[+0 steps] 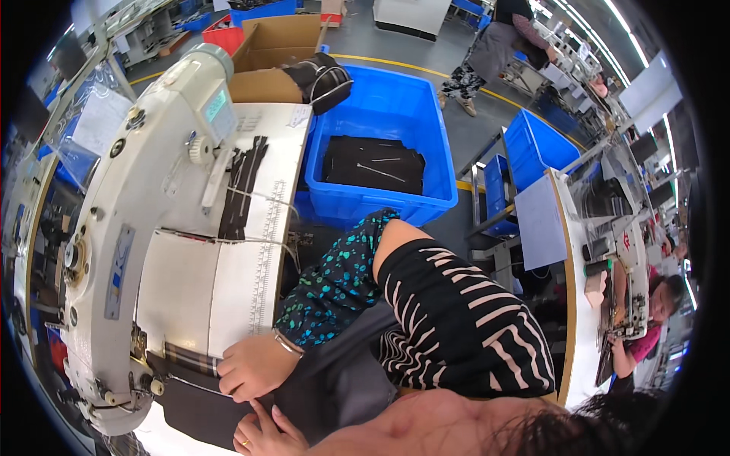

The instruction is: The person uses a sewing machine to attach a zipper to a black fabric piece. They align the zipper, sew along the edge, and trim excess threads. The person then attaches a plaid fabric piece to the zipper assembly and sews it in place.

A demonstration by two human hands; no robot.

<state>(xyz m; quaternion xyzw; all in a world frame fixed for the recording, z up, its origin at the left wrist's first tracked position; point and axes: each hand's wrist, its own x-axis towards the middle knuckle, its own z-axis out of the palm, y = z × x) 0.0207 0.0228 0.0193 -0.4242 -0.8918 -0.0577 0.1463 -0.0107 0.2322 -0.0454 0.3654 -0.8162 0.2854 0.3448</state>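
Note:
Dark cloth (199, 414) lies across the white sewing table (179, 277), at the needle end of a sewing machine (129, 197). A striped brown band (190, 360) runs beside its upper edge, with a thin light line between. My right hand (260, 369), with a bracelet and a spotted sleeve, has its fingers curled and pressed together at the cloth's edge. Just below it, my left hand (270, 435), wearing a ring, rests on the cloth with fingers stretched out and a little apart. Its fingertips come close to the right thumb. The needle itself is hidden.
Dark narrow strips (243, 190) and loose cords lie farther up the table. A blue crate (380, 91) beside it holds stacked dark pieces (374, 163). Behind stand a cardboard box (277, 38) and a dark bag (323, 80). Other people work at machines on the right.

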